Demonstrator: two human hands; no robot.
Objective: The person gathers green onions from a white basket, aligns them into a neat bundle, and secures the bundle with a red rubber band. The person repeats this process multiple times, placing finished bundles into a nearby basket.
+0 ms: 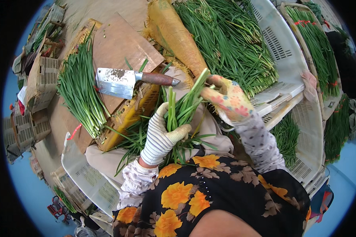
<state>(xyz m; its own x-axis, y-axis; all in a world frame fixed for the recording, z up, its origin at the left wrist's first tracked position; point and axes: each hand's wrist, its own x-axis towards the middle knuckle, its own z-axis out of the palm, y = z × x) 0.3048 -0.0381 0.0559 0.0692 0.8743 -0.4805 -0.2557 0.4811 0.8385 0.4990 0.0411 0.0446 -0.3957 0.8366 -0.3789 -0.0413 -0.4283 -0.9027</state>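
My left hand [166, 133], in a white striped knit glove, is closed around a small bunch of green garlic chives [182, 111], cut ends pointing up. My right hand [228, 96], in a floral-patterned glove, has thumb and fingers at the upper stalks on the bunch's right side. A cleaver [117, 83] with a stained blade and wooden handle lies left of the hands, on a brown board [118, 44] over a yellow plastic crate [130, 114]. A larger bundle of chives [80, 86] lies left of the blade. Loose leaves hang over my lap beneath the left hand.
A white plastic crate [287, 56] heaped with chives [225, 38] stands at upper right, beside a rolled yellow woven sack [175, 32]. Crates with tied bundles [317, 47] are farther right. Another white crate [89, 174] stands lower left. A red tie [74, 131] hangs near the board's edge.
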